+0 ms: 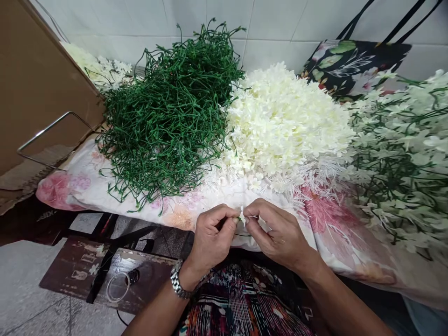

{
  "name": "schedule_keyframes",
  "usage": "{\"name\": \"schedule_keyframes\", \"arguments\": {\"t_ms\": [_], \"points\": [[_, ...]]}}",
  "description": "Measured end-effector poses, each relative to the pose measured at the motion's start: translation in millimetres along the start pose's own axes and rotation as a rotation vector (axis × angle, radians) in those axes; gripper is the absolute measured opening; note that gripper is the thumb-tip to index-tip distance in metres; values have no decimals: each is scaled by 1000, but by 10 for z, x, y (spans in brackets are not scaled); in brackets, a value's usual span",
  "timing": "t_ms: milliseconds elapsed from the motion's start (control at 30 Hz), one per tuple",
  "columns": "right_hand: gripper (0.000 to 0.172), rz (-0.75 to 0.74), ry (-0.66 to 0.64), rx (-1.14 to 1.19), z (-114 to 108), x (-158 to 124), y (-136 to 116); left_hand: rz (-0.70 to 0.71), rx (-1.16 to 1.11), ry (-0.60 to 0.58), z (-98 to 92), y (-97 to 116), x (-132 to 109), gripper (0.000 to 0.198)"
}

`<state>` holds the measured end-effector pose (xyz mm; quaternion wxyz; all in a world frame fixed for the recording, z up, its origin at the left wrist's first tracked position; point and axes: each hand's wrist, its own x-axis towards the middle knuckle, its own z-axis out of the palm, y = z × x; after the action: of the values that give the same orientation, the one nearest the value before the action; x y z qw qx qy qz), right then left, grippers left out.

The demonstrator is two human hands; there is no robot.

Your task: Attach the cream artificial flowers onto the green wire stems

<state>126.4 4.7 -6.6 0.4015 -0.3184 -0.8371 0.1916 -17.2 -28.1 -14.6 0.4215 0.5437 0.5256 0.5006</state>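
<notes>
Close together near the cloth's front edge, both my hands pinch small pieces. My left hand (214,235) holds a thin green plastic stem (240,219) between thumb and forefinger. My right hand (276,232) has thumb and fingertips closed on a small white flower piece (242,214) that meets the stem tip; its exact shape is too small to tell. Beyond my left hand lies a big tangled heap of green stems (168,112). A mound of cream-white artificial blossoms (287,116) rises beyond my right hand, with thin white branched pieces (318,179) along its front.
White flower sprays with green stems (402,154) are piled at the right. A floral cloth (178,215) covers the work surface. On the left stand a cardboard box (38,88) and a bent metal rod (45,133). A dark floral bag (353,67) leans against the tiled wall.
</notes>
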Motion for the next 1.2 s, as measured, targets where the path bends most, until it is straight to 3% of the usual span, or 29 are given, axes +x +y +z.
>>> {"name": "schedule_keyframes", "arguments": {"t_ms": [867, 967, 1200], "points": [[14, -20, 44, -65, 121, -42, 65, -46, 28, 12, 41, 32, 38, 17], [13, -19, 34, -49, 75, -21, 46, -88, -50, 15, 23, 21, 37, 15], [16, 33, 34, 12, -179, 29, -133, -164, -468, 1, -65, -96, -14, 13]]}}
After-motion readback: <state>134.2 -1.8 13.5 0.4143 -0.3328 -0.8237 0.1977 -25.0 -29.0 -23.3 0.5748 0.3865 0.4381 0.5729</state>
